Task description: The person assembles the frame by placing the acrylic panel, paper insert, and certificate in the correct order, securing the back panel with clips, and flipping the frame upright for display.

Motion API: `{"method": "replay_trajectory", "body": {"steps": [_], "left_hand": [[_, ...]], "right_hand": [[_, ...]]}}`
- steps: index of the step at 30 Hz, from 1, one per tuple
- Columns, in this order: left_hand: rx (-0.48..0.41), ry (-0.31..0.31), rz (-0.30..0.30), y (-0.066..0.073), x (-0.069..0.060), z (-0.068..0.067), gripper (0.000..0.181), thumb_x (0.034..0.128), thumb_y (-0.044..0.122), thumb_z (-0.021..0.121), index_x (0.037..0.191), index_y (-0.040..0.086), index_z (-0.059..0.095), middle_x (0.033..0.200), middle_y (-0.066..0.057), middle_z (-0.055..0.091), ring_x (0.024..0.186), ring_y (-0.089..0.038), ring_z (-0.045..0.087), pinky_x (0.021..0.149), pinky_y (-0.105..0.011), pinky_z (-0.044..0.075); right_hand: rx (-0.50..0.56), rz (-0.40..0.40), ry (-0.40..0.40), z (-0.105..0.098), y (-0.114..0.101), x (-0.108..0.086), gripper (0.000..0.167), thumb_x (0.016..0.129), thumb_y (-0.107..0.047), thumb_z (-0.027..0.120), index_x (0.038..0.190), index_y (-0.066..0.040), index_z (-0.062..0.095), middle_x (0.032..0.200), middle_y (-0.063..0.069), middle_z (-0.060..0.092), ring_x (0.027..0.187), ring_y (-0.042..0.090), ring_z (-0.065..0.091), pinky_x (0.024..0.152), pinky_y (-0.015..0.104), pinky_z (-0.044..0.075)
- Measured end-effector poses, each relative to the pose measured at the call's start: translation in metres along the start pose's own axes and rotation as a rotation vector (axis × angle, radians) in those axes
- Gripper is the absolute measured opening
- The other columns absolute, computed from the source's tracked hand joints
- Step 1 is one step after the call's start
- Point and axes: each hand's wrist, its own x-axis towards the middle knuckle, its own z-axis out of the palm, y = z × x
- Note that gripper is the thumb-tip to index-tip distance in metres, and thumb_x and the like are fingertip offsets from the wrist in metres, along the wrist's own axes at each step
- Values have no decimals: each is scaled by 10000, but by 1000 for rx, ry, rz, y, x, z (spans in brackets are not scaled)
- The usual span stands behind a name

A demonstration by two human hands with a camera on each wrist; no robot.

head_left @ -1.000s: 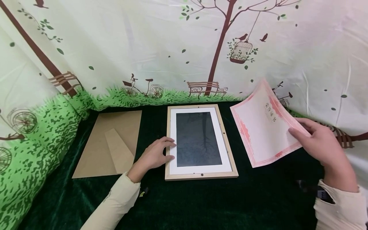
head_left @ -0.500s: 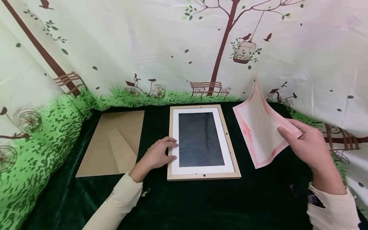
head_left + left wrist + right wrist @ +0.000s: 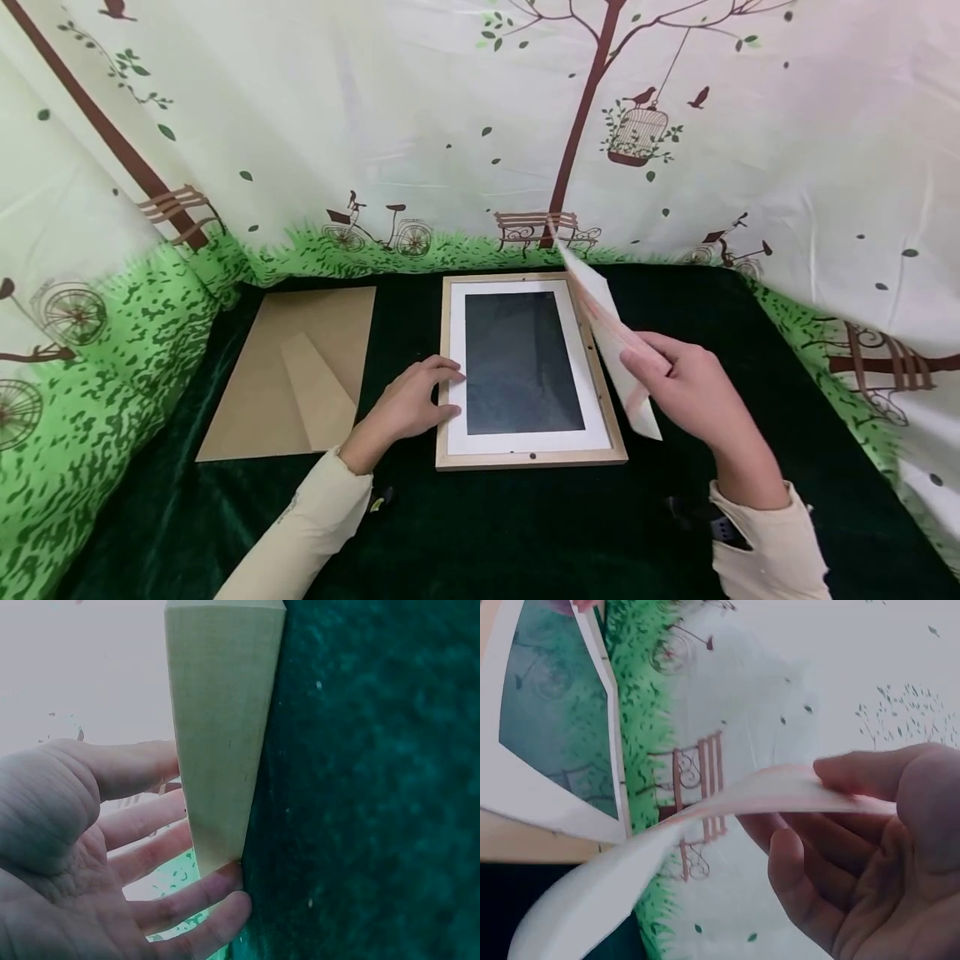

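A light wooden picture frame (image 3: 528, 462) lies on the dark green cloth with a white mat (image 3: 600, 435) around a dark, glossy centre. My left hand (image 3: 408, 400) rests at its left side. In the left wrist view, extended fingertips touch the frame's wooden side (image 3: 221, 712). Pinched between thumb and fingers, a pink-bordered paper certificate (image 3: 600, 296) hangs from my right hand (image 3: 686, 387), tilted nearly edge-on above the frame's right side. The right wrist view shows the sheet (image 3: 592, 900) bending away from the thumb; its printed face is mostly turned away.
A brown backboard (image 3: 255, 383) with a stand leg (image 3: 315, 396) lies left of the frame. Behind the table hangs a curtain (image 3: 420, 108) printed with trees, benches and bicycles. A small dark object (image 3: 381, 498) shows beside the left sleeve.
My right hand has carried the certificate leftward from right of the frame to its right edge, turning the sheet nearly edge-on. The left hand stays at the frame.
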Motion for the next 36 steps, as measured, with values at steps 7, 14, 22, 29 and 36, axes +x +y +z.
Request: {"method": "replay_trajectory", "body": {"steps": [7, 14, 22, 29, 36], "left_hand": [[-14, 0, -8, -3, -1, -1, 437, 863, 229, 785, 1277, 141, 677, 1436, -15, 542, 1334, -290, 499, 1053, -517, 459], [36, 34, -22, 3, -7, 1, 427, 869, 221, 779, 1273, 129, 677, 1440, -45, 546, 1316, -324, 485, 1054, -515, 446], [-278, 86, -175, 44, 8, 0, 500, 963, 286, 661, 1425, 138, 543, 1401, -106, 572, 1267, -314, 527, 1047, -520, 454], [-1158, -79, -328, 60, 28, 15, 636, 1015, 193, 544, 1570, 91, 252, 1537, -183, 383, 1362, -371, 481, 1148, -531, 376], [-1515, 35, -388, 59, 33, 18, 539, 1028, 127, 466, 1537, 37, 314, 1538, -236, 340, 1424, -400, 386, 1140, -568, 372]], "right_hand": [[22, -58, -20, 13, -7, 6, 258, 1025, -211, 559, 1237, -153, 695, 1003, 96, 764, 711, 154, 695, 605, 250, 537], [-25, -27, -88, 17, 1, 12, 322, 1014, -302, 582, 1288, -159, 672, 1103, 93, 751, 917, 241, 680, 664, 295, 528], [-93, 207, -234, 23, 59, 25, 563, 1010, -335, 568, 1461, -16, 461, 1371, 286, 556, 1220, 431, 565, 916, 548, 521], [-7, 284, -286, 29, 79, 26, 727, 971, -331, 640, 1531, -8, 307, 1473, 323, 412, 1302, 487, 472, 982, 596, 479], [126, 276, -257, 34, 90, 33, 817, 962, -252, 662, 1587, -68, 169, 1523, 317, 341, 1324, 495, 440, 1018, 615, 455]]}}
